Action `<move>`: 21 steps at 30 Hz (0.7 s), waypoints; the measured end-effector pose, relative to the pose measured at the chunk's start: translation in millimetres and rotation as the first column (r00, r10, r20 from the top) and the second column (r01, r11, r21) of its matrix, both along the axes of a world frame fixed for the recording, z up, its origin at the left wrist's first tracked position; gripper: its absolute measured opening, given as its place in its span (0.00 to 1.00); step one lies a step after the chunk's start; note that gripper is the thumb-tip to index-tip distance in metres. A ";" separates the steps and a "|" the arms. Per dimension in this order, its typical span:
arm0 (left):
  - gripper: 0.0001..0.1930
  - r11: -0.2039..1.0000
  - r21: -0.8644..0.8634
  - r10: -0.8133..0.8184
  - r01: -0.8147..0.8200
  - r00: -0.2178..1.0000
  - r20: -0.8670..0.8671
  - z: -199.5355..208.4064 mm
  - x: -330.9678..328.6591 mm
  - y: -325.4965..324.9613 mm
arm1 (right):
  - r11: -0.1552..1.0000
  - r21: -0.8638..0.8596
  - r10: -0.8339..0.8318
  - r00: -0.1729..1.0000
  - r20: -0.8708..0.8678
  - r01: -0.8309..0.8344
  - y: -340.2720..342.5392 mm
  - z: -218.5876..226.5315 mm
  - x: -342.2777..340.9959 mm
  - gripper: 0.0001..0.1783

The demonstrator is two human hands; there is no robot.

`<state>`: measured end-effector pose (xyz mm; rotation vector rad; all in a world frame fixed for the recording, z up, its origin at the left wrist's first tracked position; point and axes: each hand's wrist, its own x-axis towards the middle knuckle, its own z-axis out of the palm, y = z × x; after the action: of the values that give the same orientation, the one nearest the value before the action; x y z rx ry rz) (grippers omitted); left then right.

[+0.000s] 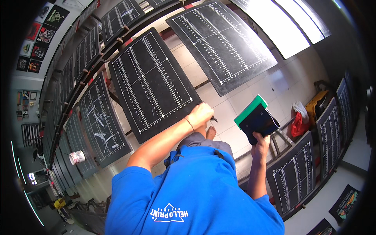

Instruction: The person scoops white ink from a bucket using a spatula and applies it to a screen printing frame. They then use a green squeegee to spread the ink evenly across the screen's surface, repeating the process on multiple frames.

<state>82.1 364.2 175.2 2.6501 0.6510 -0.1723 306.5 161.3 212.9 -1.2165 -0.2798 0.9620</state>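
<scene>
My left hand [201, 112] is closed beside the near right corner of a black board [150, 86] marked with white ruler lines. A small dark thing [214, 118] pokes out by its fingers; its kind does not show. Over the tiled floor, my right hand [260, 141] grips a flat dark piece [259, 123] by its near edge, thumb on top. A bright green band [251, 111] runs along the far side of that piece, and a thin white edge curves down its right. Whether it is folded cloth or something stiff I cannot tell.
Another ruled board [223, 45] lies beyond the first. A board with whitish smears [101, 121] is at the left, near a white bucket [76, 157]. More boards [293, 174] stand along the right, by a red bag [299, 124] and a yellow case [318, 105].
</scene>
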 end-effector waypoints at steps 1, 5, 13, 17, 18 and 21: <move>0.05 1.000 -0.012 0.006 -0.006 1.000 -0.017 3.3 -4.0 -17.3 | 1.000 0.007 0.008 1.000 0.011 -0.008 1.0 0.5 0.8 0.27; 0.06 0.956 -0.229 0.170 -0.184 0.982 -0.078 -22.9 -56.3 -69.4 | 1.000 0.011 0.004 1.000 0.020 -0.005 8.8 1.3 4.8 0.22; 0.11 -0.385 -0.757 0.923 -0.528 -0.207 -0.325 -136.6 -320.2 -146.6 | 0.992 -0.085 0.089 0.996 -0.023 -0.090 42.6 22.9 -22.5 0.13; 0.12 -0.308 -0.948 0.796 -0.084 -0.568 -0.208 -125.2 -349.4 -134.8 | 0.979 -0.124 0.172 0.983 0.069 -0.163 70.1 19.8 -47.8 0.13; 0.10 -0.267 -0.961 0.777 -0.074 -0.607 -0.169 -120.8 -346.1 -131.2 | 0.968 -0.143 0.223 0.968 0.113 -0.206 78.4 21.3 -53.2 0.13; 0.07 -0.154 -0.981 0.761 -0.115 -0.647 -0.044 -118.4 -344.1 -130.3 | 0.921 -0.190 0.378 0.901 0.213 -0.341 104.0 24.1 -74.3 0.13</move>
<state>-262.0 233.9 56.8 0.2610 1.4667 1.4459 232.2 265.2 237.0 -1.4553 -0.6592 1.1666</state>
